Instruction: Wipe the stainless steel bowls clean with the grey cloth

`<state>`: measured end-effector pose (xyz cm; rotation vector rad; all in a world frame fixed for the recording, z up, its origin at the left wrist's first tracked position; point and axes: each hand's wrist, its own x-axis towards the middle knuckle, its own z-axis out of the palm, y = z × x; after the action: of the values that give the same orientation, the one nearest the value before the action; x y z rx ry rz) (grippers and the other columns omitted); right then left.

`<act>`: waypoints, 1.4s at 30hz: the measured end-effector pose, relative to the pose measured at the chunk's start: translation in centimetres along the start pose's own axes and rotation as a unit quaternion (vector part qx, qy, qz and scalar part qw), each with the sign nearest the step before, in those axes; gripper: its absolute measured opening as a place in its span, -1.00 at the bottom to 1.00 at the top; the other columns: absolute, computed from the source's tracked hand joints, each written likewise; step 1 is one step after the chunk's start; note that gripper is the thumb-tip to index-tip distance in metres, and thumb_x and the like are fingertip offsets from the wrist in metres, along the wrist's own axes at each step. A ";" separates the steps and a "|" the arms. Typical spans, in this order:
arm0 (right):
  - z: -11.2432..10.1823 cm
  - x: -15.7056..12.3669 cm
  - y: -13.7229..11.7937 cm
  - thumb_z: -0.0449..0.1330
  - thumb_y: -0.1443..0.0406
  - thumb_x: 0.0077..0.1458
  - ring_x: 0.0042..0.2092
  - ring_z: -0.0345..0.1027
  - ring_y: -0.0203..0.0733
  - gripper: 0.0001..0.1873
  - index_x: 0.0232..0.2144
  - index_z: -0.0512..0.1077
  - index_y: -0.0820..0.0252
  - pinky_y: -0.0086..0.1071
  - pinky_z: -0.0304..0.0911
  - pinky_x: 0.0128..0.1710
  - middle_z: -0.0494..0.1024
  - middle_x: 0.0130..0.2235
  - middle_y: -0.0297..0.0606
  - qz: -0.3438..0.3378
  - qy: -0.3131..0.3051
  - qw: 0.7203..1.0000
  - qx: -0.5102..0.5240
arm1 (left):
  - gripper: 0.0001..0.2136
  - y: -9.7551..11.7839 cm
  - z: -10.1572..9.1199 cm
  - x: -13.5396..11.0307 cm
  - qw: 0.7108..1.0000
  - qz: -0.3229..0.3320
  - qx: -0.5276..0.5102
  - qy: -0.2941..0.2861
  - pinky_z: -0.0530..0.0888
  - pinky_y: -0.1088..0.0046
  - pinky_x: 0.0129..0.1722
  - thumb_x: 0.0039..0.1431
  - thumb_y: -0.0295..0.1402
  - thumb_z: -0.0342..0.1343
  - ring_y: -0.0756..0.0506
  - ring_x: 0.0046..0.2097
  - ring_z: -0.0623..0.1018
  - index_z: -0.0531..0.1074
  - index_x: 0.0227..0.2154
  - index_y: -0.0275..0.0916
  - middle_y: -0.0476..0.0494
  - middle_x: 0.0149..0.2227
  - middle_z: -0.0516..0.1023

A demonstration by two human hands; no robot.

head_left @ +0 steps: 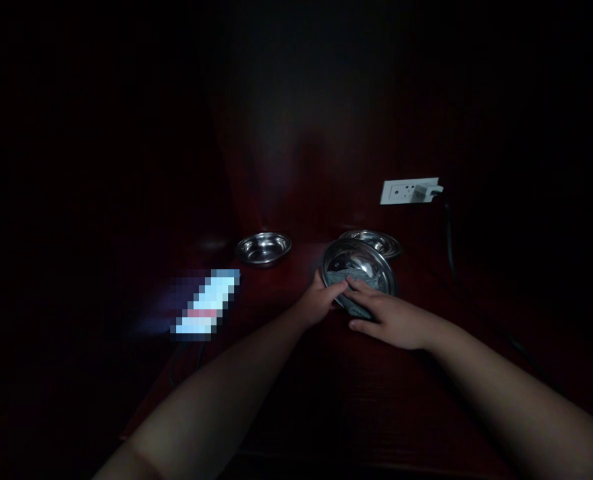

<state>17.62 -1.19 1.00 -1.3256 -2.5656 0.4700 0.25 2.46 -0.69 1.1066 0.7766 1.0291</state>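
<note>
"How dim is it?"
"Very: the edges sink into black; a faint glow and a soft shadow lie on the wall (321,87)."
"Any glare?"
"Small highlights on the metal bowls (263,251); the lit screen (207,307) is coarsely pixelated."

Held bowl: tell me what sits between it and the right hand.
In the head view, a greyish cloth lies between the right hand and the inside of the tilted bowl.
</note>
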 end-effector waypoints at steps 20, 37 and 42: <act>-0.2 0.0 -0.2 0.06 0.00 0.12 0.33 -0.27 0.06 -0.23 0.29 0.00 0.18 -0.08 -0.18 0.29 -0.15 0.35 -0.08 0.007 -0.009 1.000 -0.003 | -0.45 -0.2 -0.1 0.2 1.000 -0.004 -0.003 0.002 0.45 0.09 -0.05 0.00 -0.43 0.14 -0.23 0.00 0.47 0.11 0.08 -0.20 -0.28 0.05 0.39; -0.3 0.0 -0.3 -0.12 0.05 0.24 0.33 -0.22 0.00 -0.40 0.22 0.16 0.22 -0.06 -0.24 0.30 -0.04 0.33 -0.13 0.009 0.000 0.999 0.035 | -0.42 -0.6 -0.4 0.5 1.000 -0.003 -0.001 0.000 0.45 0.05 -0.07 -0.02 -0.41 0.16 -0.21 -0.06 0.50 0.11 0.09 -0.16 -0.25 0.03 0.40; -0.1 0.0 -0.2 -0.12 0.09 0.25 0.32 -0.17 -0.02 -0.39 0.23 0.13 0.33 -0.07 -0.21 0.30 0.01 0.31 -0.05 0.017 0.012 0.999 0.039 | -0.43 -0.5 -0.3 0.3 1.000 -0.002 -0.002 0.003 0.44 0.05 -0.06 -0.01 -0.40 0.16 -0.20 -0.06 0.50 0.10 0.08 -0.18 -0.27 0.02 0.39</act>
<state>17.50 -1.31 1.23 -1.3406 -2.4826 0.5514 0.18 2.81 -1.24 1.0987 0.7800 1.0301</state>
